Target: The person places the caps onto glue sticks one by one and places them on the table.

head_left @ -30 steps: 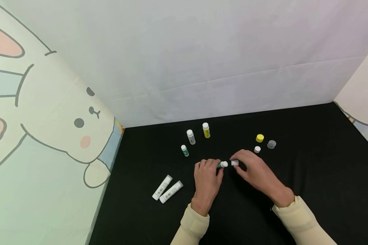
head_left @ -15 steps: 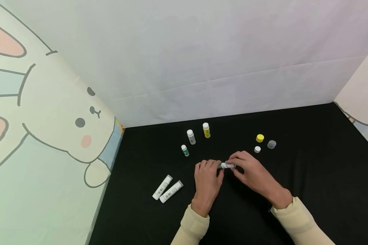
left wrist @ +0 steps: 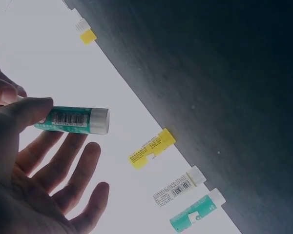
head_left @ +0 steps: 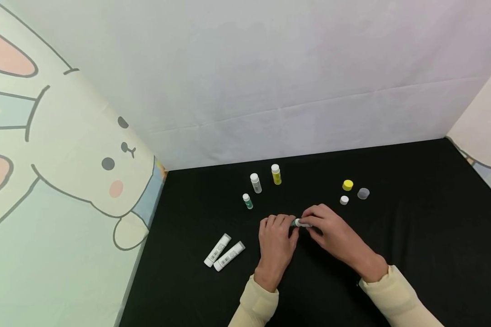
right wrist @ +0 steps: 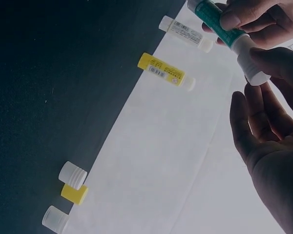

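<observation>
One green tube (right wrist: 212, 19) with a white end, gripped by the left hand (right wrist: 271, 18). One white cap (right wrist: 254, 68), pinched between thumb and fingers of the right hand (right wrist: 278, 144), against the tube's white end. One yellow tube (right wrist: 161, 69), barcoded, white-ended; near it, one pale tube (right wrist: 185, 33) with printed label. Well apart, a cluster: one ribbed cap (right wrist: 72, 174), one yellow cap (right wrist: 74, 194), one translucent cap (right wrist: 54, 219). Dark desk (right wrist: 53, 92); white wall (right wrist: 156, 161).

A printed rabbit (head_left: 77, 150) borders the black table (head_left: 180, 299).
</observation>
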Available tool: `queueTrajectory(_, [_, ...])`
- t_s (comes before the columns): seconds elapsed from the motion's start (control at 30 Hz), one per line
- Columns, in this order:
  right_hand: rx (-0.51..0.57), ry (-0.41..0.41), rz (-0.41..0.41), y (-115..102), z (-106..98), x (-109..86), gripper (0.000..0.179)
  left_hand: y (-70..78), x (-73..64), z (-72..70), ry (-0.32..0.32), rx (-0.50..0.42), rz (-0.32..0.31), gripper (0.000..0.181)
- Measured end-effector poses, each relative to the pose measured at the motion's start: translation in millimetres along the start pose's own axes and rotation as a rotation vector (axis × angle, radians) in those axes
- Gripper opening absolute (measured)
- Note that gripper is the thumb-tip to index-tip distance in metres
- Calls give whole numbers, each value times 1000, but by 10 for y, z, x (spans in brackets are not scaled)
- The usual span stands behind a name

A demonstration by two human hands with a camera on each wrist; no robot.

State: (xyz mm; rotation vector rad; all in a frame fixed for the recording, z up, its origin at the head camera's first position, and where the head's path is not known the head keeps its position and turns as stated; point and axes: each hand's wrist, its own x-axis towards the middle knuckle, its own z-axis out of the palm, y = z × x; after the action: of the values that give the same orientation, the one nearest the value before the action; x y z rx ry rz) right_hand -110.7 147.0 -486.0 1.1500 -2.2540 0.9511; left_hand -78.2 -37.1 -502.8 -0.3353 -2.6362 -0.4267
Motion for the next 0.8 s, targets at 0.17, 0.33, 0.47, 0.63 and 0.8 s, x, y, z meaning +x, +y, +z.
queueTrajectory(0.17, [2,1,-34,-23,3,15,40,-8,-3,0,16,13,26,18])
queueTrajectory(0.33, [2,6,-66,-35,14,24,44,-17,-3,-5,26,17,44,19])
queueTrajectory(0.47, [-3,0,-86,-34,26,21,46,-29,-6,-8,22,2,45,21])
queueTrajectory(0.63, [-15,-7,-110,-38,35,17,47,-47,-7,-11,32,-17,65,19])
queueTrajectory(0.8, [-43,10,-118,-44,36,20,47,-67,-7,-5,62,-30,93,16])
